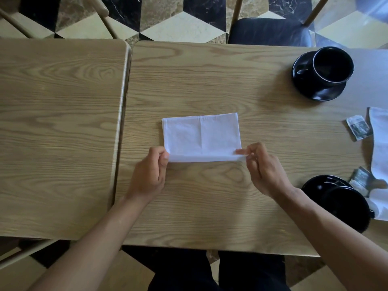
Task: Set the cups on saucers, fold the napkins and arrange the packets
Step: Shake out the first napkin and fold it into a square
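Dark trousers (218,274) showed below the near edge of the wooden table (210,85), and two bare forearms reached up over it to the white napkin (201,135). That napkin lay flat in the middle of the table as a wide rectangle with a crease down its centre. The left hand (150,171) pinched its near left corner between thumb and curled fingers; the right hand (264,166) pinched the near right corner the same way, fingertips closed on the cloth edge.

The step in hand looked like another fold. To do it well, both corners should rise together, travel level to the far edge of the napkin, and land flush on the far corners before the fold is pressed flat, or the hem will skew.

Right of the napkin and well apart from it, a black cup (332,66) sat on a black saucer (315,89) near the far side. A second black cup (346,208) sat on its saucer (321,184) near the right wrist. Between the two sets lay a second napkin (380,143), still unfolded and partly out of frame, with one packet (359,128) beside it and another packet (361,180) against the near saucer. A neighbouring table (58,133) stood left of the napkin. Nothing lay in the fold's path; only the near cup crowded the right arm.
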The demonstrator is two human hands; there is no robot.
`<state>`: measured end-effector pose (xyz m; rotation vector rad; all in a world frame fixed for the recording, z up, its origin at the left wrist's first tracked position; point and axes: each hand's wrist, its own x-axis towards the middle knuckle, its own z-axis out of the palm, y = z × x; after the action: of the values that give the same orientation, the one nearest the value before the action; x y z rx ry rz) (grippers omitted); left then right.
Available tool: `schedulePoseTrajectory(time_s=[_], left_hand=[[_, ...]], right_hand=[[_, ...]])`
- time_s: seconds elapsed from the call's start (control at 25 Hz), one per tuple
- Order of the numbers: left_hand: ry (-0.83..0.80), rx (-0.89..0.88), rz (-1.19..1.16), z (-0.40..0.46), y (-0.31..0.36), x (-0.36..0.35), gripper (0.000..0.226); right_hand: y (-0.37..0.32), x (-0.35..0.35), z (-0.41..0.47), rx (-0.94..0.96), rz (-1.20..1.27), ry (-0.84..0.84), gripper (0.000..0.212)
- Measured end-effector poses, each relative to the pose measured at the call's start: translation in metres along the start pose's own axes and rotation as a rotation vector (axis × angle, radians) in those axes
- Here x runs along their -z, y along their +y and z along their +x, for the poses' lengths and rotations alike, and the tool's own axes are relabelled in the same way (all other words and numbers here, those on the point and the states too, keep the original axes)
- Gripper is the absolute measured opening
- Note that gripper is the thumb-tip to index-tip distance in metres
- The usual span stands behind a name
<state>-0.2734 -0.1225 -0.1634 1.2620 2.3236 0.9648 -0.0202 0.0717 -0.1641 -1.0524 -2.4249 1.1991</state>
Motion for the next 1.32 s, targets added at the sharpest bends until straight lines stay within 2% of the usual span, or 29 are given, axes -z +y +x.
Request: schedulePoseTrajectory(time_s=[0.2,0.56,0.76,0.96,1.04,1.12,1.16,1.24,1.32], left_hand=[[0.083,0.123,0.114,0.054,0.008,-0.008,0.028],[0.064,0.276,0.369,0.101,0.008,-0.029,0.03],[0.159,0.224,0.329,0.095,0.007,-0.029,0.03],[0.208,0.279,0.314,0.098,0.008,-0.034,0.029],[0.308,0.243,0.321,0.096,0.009,-0.032,0.034],[0.375,0.033,0.381,0.086,0.011,-0.035,0.04],[0.348,-0.087,0.415,0.081,0.014,-0.038,0.043],[0.194,-0.216,0.449,0.072,0.02,-0.049,0.05],[0.036,-0.221,0.48,0.069,0.024,-0.059,0.056]], right_hand=[[-0.011,-0.008,0.051,-0.152,-0.085,0.181,0.016],[-0.012,-0.025,0.108,-0.329,-0.36,0.138,0.013],[-0.012,-0.03,0.11,-0.372,-0.385,0.231,0.018],[-0.018,-0.034,0.105,-0.39,-0.383,0.303,0.018],[-0.023,-0.032,0.1,-0.316,-0.305,0.425,0.019],[-0.033,-0.031,0.097,-0.127,-0.277,0.591,0.018],[-0.04,-0.035,0.097,-0.01,-0.283,0.603,0.017],[-0.054,-0.053,0.095,0.189,-0.29,0.421,0.022],[-0.059,-0.075,0.09,0.247,-0.357,0.157,0.029]])
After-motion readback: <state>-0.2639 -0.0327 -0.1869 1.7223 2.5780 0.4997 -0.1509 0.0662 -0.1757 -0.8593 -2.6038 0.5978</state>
